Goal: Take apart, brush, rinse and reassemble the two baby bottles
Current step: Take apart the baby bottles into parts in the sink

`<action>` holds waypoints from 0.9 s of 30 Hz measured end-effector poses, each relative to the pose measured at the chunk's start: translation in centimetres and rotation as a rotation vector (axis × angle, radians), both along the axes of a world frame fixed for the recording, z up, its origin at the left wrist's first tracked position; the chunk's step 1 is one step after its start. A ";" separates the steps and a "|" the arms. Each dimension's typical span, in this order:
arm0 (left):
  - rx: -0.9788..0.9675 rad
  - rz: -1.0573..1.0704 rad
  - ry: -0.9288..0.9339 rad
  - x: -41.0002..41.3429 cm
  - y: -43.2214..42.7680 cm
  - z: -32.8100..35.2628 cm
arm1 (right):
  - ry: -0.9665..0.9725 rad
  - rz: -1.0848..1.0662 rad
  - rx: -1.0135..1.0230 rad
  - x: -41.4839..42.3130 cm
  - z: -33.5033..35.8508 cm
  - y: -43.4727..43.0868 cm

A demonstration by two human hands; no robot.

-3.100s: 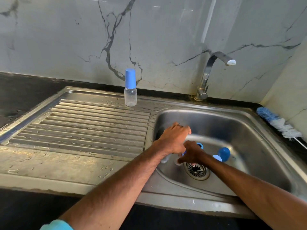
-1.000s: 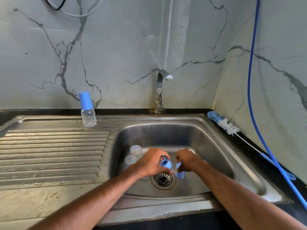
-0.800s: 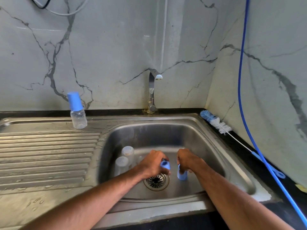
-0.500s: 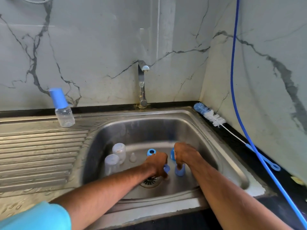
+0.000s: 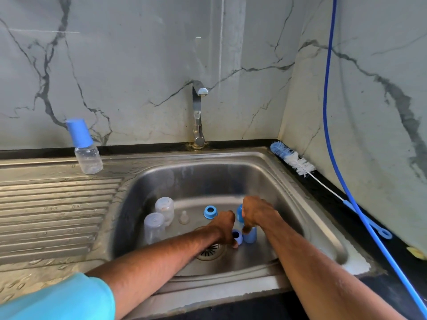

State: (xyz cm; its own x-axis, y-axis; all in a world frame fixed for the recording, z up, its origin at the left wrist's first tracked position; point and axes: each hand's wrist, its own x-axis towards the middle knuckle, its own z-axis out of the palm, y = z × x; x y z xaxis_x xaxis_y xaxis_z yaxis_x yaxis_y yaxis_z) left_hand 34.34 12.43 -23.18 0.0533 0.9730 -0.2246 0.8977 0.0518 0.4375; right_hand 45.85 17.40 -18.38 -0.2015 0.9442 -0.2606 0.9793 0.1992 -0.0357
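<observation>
**Bottle parts handled in the basin**

Lower centre: the left hand [image 5: 221, 225] curls round a blue ring [image 5: 237, 236] and the right hand [image 5: 256, 213] pinches a blue cap [image 5: 250, 235]. Both work low over the drain [image 5: 211, 251], likely so loose parts stay inside the sink [image 5: 208, 179]. Left of them, 2 clear bodies [image 5: 164, 210] stand apparently mouth-down (probably to drain) beside a teat [image 5: 184, 217] and a 2nd ring [image 5: 210, 212]. The brush [image 5: 293, 159] lies untouched at right. 1 capped bottle [image 5: 85, 146] stands upper left.

no legible txt, no labels, no brands, no nos. anywhere
</observation>
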 end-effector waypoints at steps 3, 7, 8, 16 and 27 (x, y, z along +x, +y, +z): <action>-0.001 -0.005 0.001 0.2 0.2 0.0 | 0.036 0.003 -0.002 0.3 0.1 0.1; -0.002 -0.018 0.061 -0.2 0.4 0.7 | 0.123 0.003 0.038 0.8 0.6 0.2; 0.007 -0.022 0.072 -0.4 0.5 1.0 | 0.133 0.001 0.045 0.9 0.8 0.3; 0.164 -0.031 0.050 -3.5 -1.7 5.1 | 0.206 0.043 0.124 0.2 2.4 -1.1; 0.540 0.094 0.001 -12.1 -7.8 12.1 | 0.475 0.408 0.216 -8.1 5.6 -5.9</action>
State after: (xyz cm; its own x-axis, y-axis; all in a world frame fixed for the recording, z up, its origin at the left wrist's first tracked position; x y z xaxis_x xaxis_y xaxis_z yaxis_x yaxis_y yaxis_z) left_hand 22.27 4.62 -11.04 -0.0396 0.9506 0.3080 0.9005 -0.0997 0.4233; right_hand 37.77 11.48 -12.77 -0.6000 0.7891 0.1316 0.7117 0.6017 -0.3626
